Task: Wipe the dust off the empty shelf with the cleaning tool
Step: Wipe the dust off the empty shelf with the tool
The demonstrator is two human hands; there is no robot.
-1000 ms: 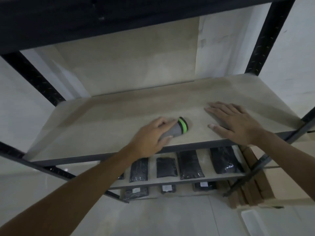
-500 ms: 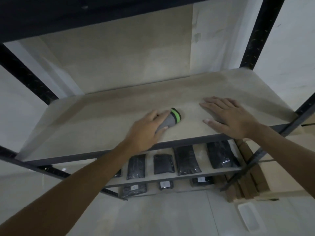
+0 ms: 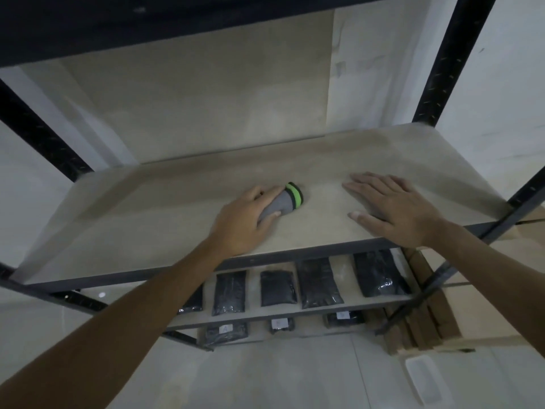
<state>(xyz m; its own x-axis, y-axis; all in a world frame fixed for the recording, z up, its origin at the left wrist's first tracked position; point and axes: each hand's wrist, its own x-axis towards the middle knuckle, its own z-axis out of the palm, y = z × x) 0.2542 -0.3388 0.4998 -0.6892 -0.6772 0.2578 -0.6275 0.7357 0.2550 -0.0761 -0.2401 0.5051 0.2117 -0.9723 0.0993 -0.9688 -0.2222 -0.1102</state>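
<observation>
I'm gripping the cleaning tool (image 3: 284, 203) in my left hand (image 3: 246, 219), fingers curled round its grey body, thumb pinching the near side, its green-banded head sticking out past my fingertips and sitting on the shelf (image 3: 147, 231) board. My right hand (image 3: 395, 206) is lying flat, fingers straight and spread fairly wide, palm down on the same board, well to the right of the tool, holding nothing. The tool is sitting about mid-shelf, nearer the front edge than the back. Risks, as I'm judging it: I'm reaching up and the grip is far back on the body, so the head could be tipping and only skimming, leaving dust streaks; the back and the far-left stretch beyond my fingers could be getting missed; my flat right palm is covering a patch that won't get wiped unless I'm lifting it; dust pushed off the front could be dropping on the black bags (image 3: 320, 283) on the shelf below my wrists. Counts: one tool, two hands, four bags clearly showing in that row plus one half hidden behind my left forearm, about three more packs lower down, hard to tell.
</observation>
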